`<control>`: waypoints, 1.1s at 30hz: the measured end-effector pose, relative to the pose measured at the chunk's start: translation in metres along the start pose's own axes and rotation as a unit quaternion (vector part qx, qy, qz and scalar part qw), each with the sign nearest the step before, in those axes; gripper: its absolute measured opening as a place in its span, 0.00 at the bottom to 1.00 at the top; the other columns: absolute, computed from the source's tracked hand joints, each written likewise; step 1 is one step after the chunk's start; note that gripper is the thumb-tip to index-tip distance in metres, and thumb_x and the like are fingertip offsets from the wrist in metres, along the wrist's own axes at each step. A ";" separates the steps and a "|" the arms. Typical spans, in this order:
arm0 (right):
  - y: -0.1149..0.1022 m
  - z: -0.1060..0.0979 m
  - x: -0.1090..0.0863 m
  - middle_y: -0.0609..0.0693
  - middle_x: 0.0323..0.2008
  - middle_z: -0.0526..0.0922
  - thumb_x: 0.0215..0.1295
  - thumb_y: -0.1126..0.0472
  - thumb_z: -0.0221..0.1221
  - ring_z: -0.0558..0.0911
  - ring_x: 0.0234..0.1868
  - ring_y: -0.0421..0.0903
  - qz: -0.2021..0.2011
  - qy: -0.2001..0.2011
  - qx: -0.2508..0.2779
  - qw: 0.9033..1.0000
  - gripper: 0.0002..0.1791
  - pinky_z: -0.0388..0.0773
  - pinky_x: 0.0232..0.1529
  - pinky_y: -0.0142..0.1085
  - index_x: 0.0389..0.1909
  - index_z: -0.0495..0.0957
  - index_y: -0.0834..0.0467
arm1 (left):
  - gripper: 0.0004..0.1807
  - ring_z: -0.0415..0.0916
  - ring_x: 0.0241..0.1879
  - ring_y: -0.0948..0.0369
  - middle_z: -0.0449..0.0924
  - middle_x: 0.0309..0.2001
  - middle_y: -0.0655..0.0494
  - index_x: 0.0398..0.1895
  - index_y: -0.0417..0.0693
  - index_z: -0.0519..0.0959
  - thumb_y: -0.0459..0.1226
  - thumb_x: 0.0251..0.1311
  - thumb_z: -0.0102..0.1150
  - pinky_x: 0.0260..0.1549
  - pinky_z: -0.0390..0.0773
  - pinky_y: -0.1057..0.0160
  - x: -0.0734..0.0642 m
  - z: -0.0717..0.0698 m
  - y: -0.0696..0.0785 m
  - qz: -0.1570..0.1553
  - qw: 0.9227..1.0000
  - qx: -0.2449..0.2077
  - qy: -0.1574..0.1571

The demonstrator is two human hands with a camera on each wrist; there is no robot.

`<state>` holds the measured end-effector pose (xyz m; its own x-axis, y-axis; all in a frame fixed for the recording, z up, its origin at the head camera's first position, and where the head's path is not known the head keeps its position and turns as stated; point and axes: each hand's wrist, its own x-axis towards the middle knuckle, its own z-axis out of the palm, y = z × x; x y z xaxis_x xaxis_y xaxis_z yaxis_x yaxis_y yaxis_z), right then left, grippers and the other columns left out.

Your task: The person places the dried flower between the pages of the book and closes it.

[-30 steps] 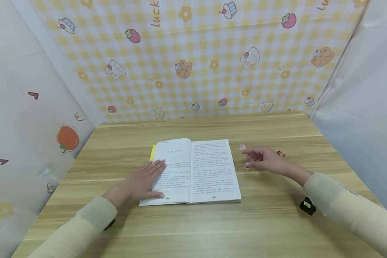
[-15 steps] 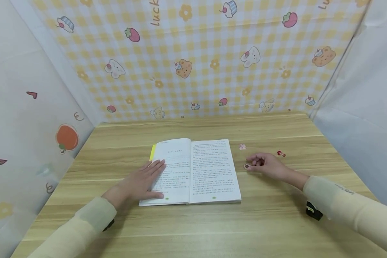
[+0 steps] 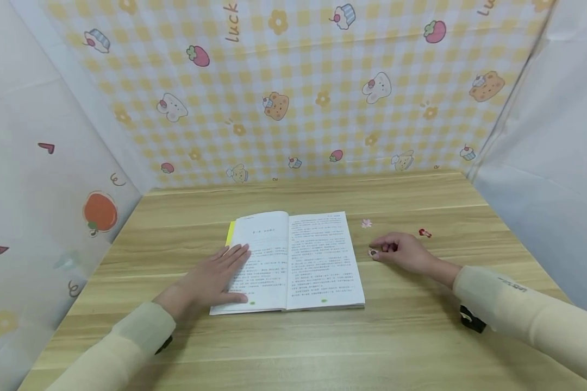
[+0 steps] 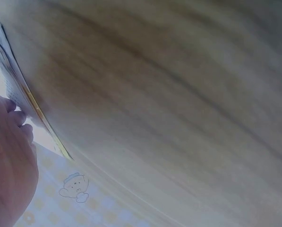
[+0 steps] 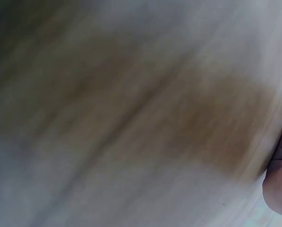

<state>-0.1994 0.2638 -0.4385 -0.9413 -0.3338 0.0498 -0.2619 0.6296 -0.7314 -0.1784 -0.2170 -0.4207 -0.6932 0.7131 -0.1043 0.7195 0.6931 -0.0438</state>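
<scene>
An open book (image 3: 320, 260) with printed pages lies on the wooden table, a yellow strip showing at its left edge. My left hand (image 3: 212, 279) rests flat on the left page, fingers spread. In the left wrist view its edge shows beside the book's side. To the right of the book, my right hand (image 3: 408, 252) holds a small pale piece with a dark centre (image 3: 373, 252) at thumb and index fingertips, low over the tabletop. A pink flower-shaped piece (image 3: 367, 223) lies just beyond those fingers. Only part of the right hand (image 5: 278, 182) enters the right wrist view.
A small red bow-like piece (image 3: 424, 233) lies behind the right hand. The wooden table (image 3: 293, 353) extends around the book. A checked cloth backdrop (image 3: 293, 108) rises at the far edge, with pale sheets at both sides.
My right hand has drawn back from near the pink flower piece, its thumb and index fingertips coming to the dark-centred piece. The left hand has stayed on the page.
</scene>
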 end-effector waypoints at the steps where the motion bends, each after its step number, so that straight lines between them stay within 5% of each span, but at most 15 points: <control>1: 0.000 0.000 0.000 0.47 0.30 0.79 0.58 0.61 0.69 0.73 0.29 0.44 -0.003 0.000 -0.005 1.000 0.16 0.71 0.27 0.31 0.46 0.84 0.62 | 0.57 0.40 0.75 0.51 0.43 0.77 0.46 0.76 0.37 0.48 0.73 0.59 0.37 0.71 0.44 0.51 0.000 -0.001 0.000 0.001 1.000 -0.001 0.001; 7: 0.000 0.001 0.000 0.45 0.35 0.83 0.58 0.60 0.69 0.73 0.30 0.44 -0.010 0.001 -0.018 1.000 0.13 0.72 0.28 0.32 0.44 0.86 0.58 | 0.57 0.41 0.75 0.50 0.45 0.76 0.45 0.75 0.36 0.49 0.72 0.59 0.39 0.71 0.46 0.50 0.000 -0.001 0.002 0.004 1.000 -0.009 0.006; 33: -0.007 -0.001 0.001 0.47 0.30 0.80 0.61 0.66 0.65 0.71 0.28 0.42 -0.021 -0.007 -0.007 1.000 0.03 0.69 0.26 0.30 0.35 0.84 0.59 | 0.58 0.37 0.75 0.54 0.42 0.77 0.49 0.77 0.40 0.46 0.75 0.57 0.34 0.72 0.42 0.53 0.000 0.000 0.001 -0.017 1.000 -0.013 -0.012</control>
<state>-0.1985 0.2599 -0.4321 -0.9265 -0.3696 0.0703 -0.3038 0.6247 -0.7194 -0.1776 -0.2157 -0.4206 -0.7164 0.6862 -0.1263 0.6936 0.7200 -0.0223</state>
